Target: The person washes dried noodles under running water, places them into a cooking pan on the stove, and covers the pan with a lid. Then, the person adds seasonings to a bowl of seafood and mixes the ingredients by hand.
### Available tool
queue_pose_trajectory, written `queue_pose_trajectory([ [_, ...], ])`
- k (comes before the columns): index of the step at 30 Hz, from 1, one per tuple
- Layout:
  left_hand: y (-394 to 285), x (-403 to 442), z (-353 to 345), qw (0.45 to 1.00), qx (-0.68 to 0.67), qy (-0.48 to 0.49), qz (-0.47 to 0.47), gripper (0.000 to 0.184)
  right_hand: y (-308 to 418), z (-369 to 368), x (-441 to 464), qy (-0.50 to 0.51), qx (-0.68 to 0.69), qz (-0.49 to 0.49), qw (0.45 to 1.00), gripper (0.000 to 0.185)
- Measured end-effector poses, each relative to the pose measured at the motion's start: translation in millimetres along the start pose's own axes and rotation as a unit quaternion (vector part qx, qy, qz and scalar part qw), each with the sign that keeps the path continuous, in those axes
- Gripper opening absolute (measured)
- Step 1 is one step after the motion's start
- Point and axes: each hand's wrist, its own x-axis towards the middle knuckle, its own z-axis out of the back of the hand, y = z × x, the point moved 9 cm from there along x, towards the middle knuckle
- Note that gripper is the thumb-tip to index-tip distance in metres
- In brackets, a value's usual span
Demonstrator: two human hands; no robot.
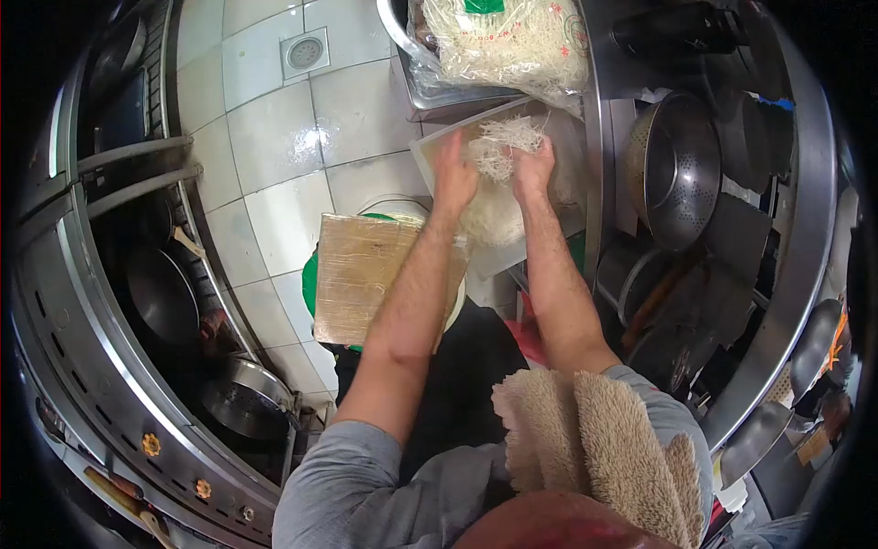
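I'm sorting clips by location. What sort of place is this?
Probably a commercial kitchen: there's a large metal colander on the right, a floor drain ahead, and a clump of pale noodle-like strands being handled.

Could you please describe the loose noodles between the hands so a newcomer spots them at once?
From the white-tiled floor, look right to the translucent bin. Over its far part, between the left hand and the right hand, is a stringy clump of noodles. It is loose and unwrapped, unlike those in the clear bag just beyond.
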Motion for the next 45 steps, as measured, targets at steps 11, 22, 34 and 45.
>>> queue_pose_trajectory([
  [11,-46,1,-1,0.972,0.089,0.216,-0.01,0.027,18,34,-29,0.01,0.082,-0.077,0.994,0.055],
  [22,-184,-68,101,0.98,0.072,0.132,-0.129,0.024,105,9,-120,0.115,0.145,-0.084,0.979,0.055],
  [34,-378,-256,581,0.935,0.174,-0.251,-0.18,0.018,309,-318,-494,0.467,0.115,0.011,0.876,0.057],
  [45,-254,-518,954,0.79,0.18,-0.576,0.108,0.029,221,-579,-956,0.788,-0.009,-0.033,0.615,0.041],
])
